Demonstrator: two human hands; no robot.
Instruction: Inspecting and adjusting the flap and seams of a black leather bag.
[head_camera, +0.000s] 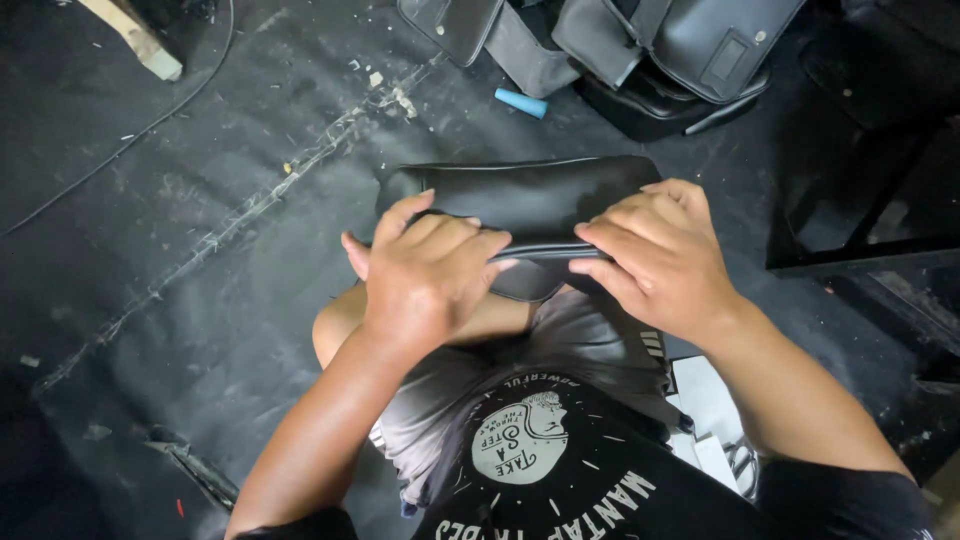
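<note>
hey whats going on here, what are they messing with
A person sitting on a dark floor holds a black leather-like piece over their lap. Both the left hand and the right hand pinch its folded near edge, fingers pressing the fold flat. More black bag parts lie in a pile farther off, with a small blue cylinder beside them and scraps scattered on the floor.
</note>
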